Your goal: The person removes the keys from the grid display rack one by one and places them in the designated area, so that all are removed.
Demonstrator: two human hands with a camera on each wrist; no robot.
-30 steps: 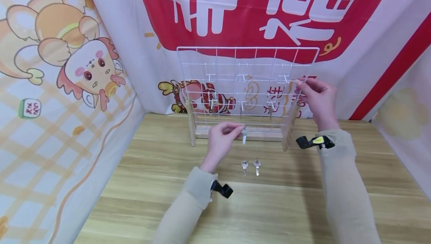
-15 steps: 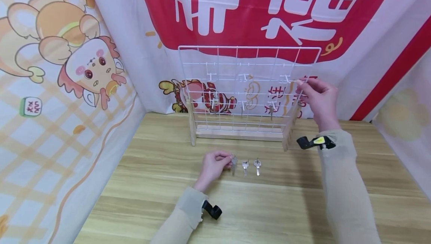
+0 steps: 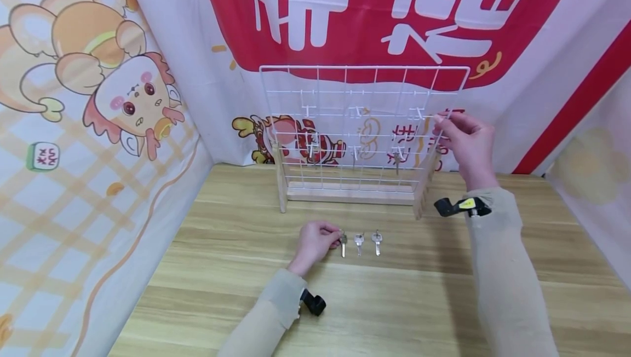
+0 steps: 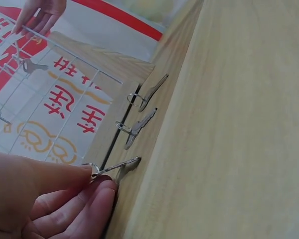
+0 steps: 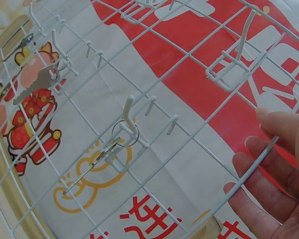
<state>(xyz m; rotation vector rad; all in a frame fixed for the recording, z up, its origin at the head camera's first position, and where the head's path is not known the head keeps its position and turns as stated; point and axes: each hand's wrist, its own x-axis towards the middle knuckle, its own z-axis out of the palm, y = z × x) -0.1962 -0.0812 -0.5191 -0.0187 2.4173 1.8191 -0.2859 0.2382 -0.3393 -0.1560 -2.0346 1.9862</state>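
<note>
My left hand (image 3: pixel 317 243) pinches a silver key (image 3: pixel 343 247) by its ring, low at the wooden table. In the left wrist view that key (image 4: pixel 120 167) slants out past thumb and forefinger; whether it touches the wood I cannot tell. Two more keys lie in a row to its right, a middle key (image 3: pixel 359 243) and a far key (image 3: pixel 377 242), each with a small ring. My right hand (image 3: pixel 465 140) grips the right edge of a white wire grid rack (image 3: pixel 365 67). Up close in the right wrist view, thumb and fingers (image 5: pixel 256 209) straddle its edge wire.
White hooks stick out of the grid in two rows. The lower hooks carry keys, one being a ringed key (image 5: pixel 97 162). A wooden base (image 3: pixel 350 197) supports the rack on the table (image 3: pixel 394 307). Printed cloth (image 3: pixel 162 209) encloses the left side and back.
From in front of the rack, my left hand has come down to the table with the key, left of the other two keys. My right hand stays on the rack's edge.
</note>
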